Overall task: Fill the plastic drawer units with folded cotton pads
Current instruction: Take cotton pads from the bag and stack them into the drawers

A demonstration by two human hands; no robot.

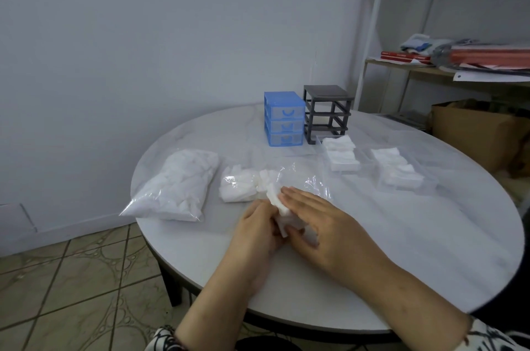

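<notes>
Pad gripped in left hand; right hand lies flat on it, fingers straight. Advise crisp, square crease before drawering.

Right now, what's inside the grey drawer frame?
Nothing visible: the grey drawer frame stands open, its three slots showing through. Two clear drawers holding folded cotton pads lie on the table before it.

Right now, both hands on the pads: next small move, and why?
Probably carry the folded cotton pads, held between left hand and right hand, to a clear drawer beside the empty grey frame; both drawers look only partly filled.
</notes>
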